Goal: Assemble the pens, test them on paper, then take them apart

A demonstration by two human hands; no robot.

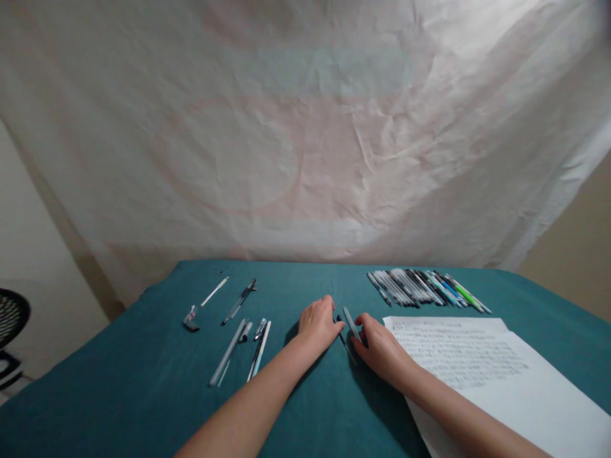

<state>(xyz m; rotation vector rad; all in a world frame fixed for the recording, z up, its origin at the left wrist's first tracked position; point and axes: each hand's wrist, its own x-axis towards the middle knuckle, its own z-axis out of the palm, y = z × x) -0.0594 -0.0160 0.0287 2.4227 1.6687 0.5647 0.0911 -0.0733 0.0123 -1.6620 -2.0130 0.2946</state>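
Note:
My left hand (317,324) and my right hand (379,346) meet in the middle of a table covered with a teal cloth (143,381). Between them is a pen (351,323) with a pale barrel. My right hand's fingers are curled round its lower part. My left hand's fingertips pinch a small dark piece (339,318) at the pen's other side, perhaps its cap. A row of several pens (424,287) lies at the back right. Several taken-apart pen parts (241,337) lie to the left.
A white sheet of paper (477,369) with handwritten lines lies under my right forearm. A crumpled white cloth (305,127) hangs behind the table. A dark chair (9,318) stands at the far left.

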